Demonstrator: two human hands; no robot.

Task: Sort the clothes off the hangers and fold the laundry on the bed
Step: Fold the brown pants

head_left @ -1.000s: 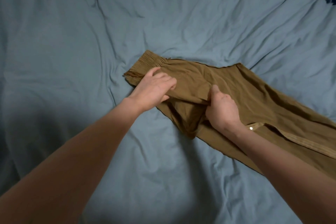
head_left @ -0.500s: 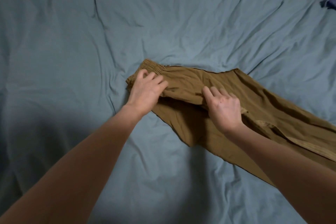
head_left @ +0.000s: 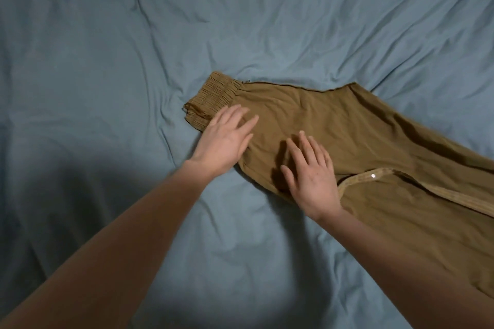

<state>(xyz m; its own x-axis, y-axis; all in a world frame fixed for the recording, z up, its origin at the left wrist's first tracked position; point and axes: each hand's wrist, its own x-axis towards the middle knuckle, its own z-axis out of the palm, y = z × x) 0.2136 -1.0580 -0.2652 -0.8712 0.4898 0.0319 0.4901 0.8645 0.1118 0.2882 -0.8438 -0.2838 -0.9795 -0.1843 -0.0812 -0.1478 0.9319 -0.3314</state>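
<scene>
Head view: brown trousers lie on the bed, left hand and right hand flat, fingers apart (smoothing step, apparently); folding next needs a hold on the waistband.

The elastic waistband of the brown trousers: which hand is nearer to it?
Left. The left hand lies flat with its fingertips just beside the waistband; the right hand rests farther down the brown trousers, near the belt strap.

Dim, soft shadows, slight blur
</scene>
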